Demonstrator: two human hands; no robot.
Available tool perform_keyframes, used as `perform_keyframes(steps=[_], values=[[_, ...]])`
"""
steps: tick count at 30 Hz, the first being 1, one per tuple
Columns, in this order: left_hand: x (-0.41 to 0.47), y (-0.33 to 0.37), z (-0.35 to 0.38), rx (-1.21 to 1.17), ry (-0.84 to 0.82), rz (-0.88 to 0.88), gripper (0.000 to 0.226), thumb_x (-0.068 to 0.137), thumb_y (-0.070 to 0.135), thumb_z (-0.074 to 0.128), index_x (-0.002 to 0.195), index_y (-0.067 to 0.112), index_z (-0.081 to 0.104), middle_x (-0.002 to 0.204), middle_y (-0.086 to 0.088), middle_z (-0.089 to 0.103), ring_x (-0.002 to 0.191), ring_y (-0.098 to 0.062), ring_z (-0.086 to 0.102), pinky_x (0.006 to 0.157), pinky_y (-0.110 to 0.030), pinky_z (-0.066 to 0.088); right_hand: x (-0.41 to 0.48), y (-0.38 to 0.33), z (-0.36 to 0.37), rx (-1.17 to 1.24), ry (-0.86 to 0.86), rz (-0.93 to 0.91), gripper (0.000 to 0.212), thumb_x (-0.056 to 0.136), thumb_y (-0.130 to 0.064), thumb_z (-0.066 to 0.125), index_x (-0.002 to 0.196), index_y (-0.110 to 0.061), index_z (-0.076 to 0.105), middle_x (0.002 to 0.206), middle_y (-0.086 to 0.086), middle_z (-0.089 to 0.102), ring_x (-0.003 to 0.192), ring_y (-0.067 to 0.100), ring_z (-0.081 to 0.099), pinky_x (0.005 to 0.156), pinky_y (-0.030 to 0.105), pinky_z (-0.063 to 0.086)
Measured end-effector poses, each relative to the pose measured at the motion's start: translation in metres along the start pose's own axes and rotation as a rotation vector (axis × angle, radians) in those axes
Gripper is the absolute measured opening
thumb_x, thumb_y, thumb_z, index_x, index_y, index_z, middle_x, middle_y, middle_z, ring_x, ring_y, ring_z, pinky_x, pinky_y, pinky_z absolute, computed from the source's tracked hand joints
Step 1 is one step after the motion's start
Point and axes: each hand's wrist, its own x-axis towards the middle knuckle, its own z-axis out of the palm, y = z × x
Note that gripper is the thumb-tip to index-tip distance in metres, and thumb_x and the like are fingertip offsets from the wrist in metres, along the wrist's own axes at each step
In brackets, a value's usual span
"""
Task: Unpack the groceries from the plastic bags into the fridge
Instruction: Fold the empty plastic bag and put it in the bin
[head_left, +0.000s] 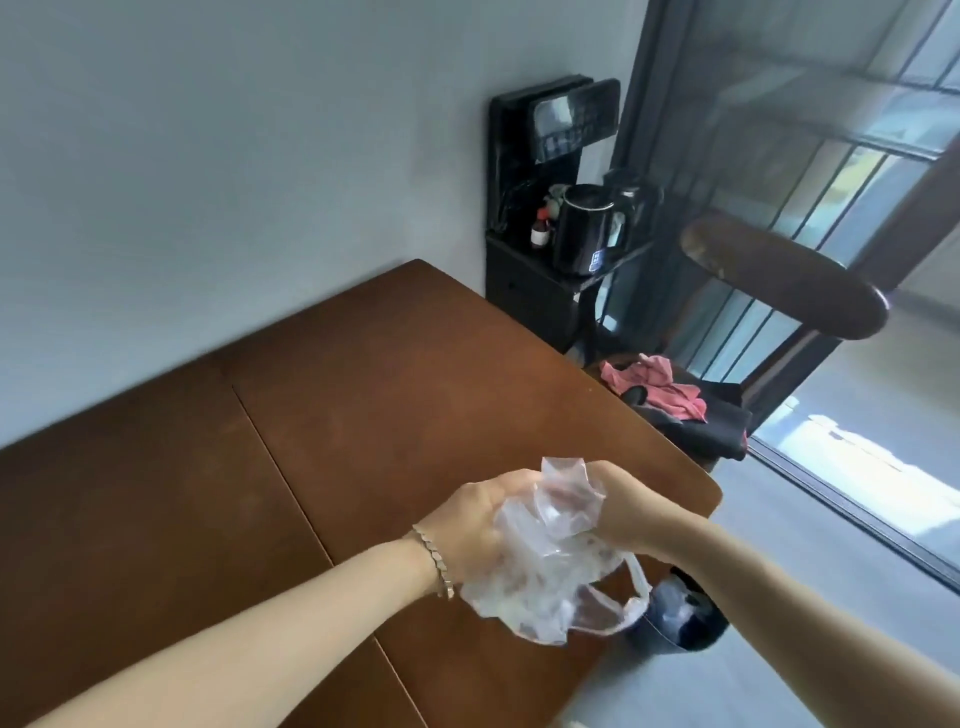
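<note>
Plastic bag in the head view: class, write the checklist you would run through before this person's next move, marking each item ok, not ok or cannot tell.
1. Left hand and right hand both grip the plastic bag: ok.
2. Bag emptied of groceries: cannot tell, crumpled folds hide the inside.
3. Handle loop gathered in: not ok, it hangs loose.
4. Dark bin in view by the corner of the table: ok.
5. Fridge in view: not ok.
</note>
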Motion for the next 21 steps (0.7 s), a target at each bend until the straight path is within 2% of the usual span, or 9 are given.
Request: perform_keyframes(steps=[2, 4, 7, 9, 11, 14, 16, 18, 21], values=[[0.021, -0.006, 0.019, -0.289, 0.115, -0.103, 0.028, 0.090, 0.006, 0.048, 0.087, 0.027, 0.067, 0.085, -0.001, 0.062, 0.080, -0.017, 0.058, 0.077, -0.027, 0.048, -0.003, 0.022, -0.005, 0.227, 0.336, 0.074, 0.028, 0.088, 0.003, 0.057, 0.115, -0.005, 0.060, 0.100, 0.005, 0.059, 0.104, 0.029, 0.059, 0.088, 0.038, 0.053], [0.045, -0.008, 0.038, -0.539, 0.249, -0.359, 0.035, 0.093, 0.008, 0.048, 0.067, 0.024, 0.066, 0.076, -0.004, 0.057, 0.077, -0.022, 0.055, 0.073, -0.031, 0.045, -0.005, 0.047, -0.004, 0.374, 0.609, 0.122, 0.034, 0.085, 0.005, 0.060, 0.113, -0.013, 0.058, 0.107, 0.005, 0.052, 0.105, 0.025, 0.054, 0.090, 0.035, 0.052], [0.075, 0.008, 0.080, -0.713, 0.377, -0.652, 0.020, 0.095, 0.004, 0.046, 0.096, 0.009, 0.065, 0.091, -0.015, 0.062, 0.088, -0.031, 0.063, 0.078, -0.040, 0.052, -0.020, 0.094, 0.003, 0.210, 0.811, -0.066, 0.036, 0.073, 0.017, 0.066, 0.100, -0.007, 0.064, 0.115, 0.014, 0.045, 0.105, 0.022, 0.045, 0.086, 0.016, 0.047], [0.093, 0.018, 0.098, -0.777, 0.384, -0.727, 0.023, 0.093, 0.000, 0.045, 0.113, 0.000, 0.057, 0.105, -0.020, 0.061, 0.097, -0.034, 0.063, 0.086, -0.045, 0.053, -0.030, 0.119, 0.005, 0.089, 0.750, -0.239, 0.031, 0.071, 0.008, 0.071, 0.099, -0.005, 0.069, 0.116, 0.015, 0.048, 0.104, 0.021, 0.047, 0.084, 0.005, 0.045], [0.113, 0.036, 0.118, -0.892, 0.302, -0.719, 0.017, 0.092, 0.002, 0.043, 0.104, 0.003, 0.054, 0.107, -0.021, 0.058, 0.098, -0.037, 0.060, 0.086, -0.045, 0.052, -0.042, 0.145, -0.004, 0.087, 0.523, -0.290, 0.031, 0.079, -0.021, 0.068, 0.110, -0.017, 0.066, 0.123, 0.000, 0.045, 0.113, 0.015, 0.046, 0.088, 0.000, 0.038], [0.146, 0.051, 0.162, -1.121, 0.217, -0.703, 0.024, 0.088, 0.014, 0.043, 0.110, 0.007, 0.049, 0.118, -0.023, 0.055, 0.105, -0.038, 0.056, 0.095, -0.044, 0.046, -0.049, 0.192, -0.015, 0.012, 0.489, -0.250, 0.046, 0.080, -0.050, 0.055, 0.112, -0.019, 0.066, 0.117, -0.003, 0.061, 0.115, 0.016, 0.047, 0.095, 0.025, 0.044], [0.173, 0.057, 0.210, -1.156, 0.131, -0.729, 0.044, 0.086, 0.024, 0.042, 0.124, 0.005, 0.050, 0.124, -0.020, 0.056, 0.110, -0.036, 0.054, 0.098, -0.041, 0.043, -0.050, 0.240, -0.029, -0.014, 0.553, -0.193, 0.047, 0.077, -0.050, 0.055, 0.103, -0.015, 0.071, 0.100, -0.003, 0.069, 0.105, 0.014, 0.048, 0.087, 0.025, 0.047], [0.197, 0.057, 0.256, -1.099, 0.073, -0.769, 0.049, 0.088, 0.035, 0.040, 0.124, 0.005, 0.055, 0.115, -0.017, 0.062, 0.103, -0.032, 0.056, 0.084, -0.038, 0.047, -0.045, 0.284, -0.039, 0.007, 0.547, -0.085, 0.038, 0.075, -0.041, 0.066, 0.099, -0.011, 0.071, 0.093, -0.001, 0.070, 0.099, 0.018, 0.053, 0.080, 0.022, 0.045], [0.225, 0.050, 0.296, -0.819, -0.049, -0.877, 0.045, 0.091, 0.045, 0.039, 0.096, 0.007, 0.064, 0.081, -0.012, 0.063, 0.072, -0.023, 0.053, 0.065, -0.028, 0.041, -0.034, 0.342, -0.044, 0.067, 0.458, 0.116, 0.024, 0.084, -0.010, 0.065, 0.108, -0.006, 0.065, 0.107, 0.006, 0.065, 0.101, 0.027, 0.057, 0.077, 0.021, 0.037]])
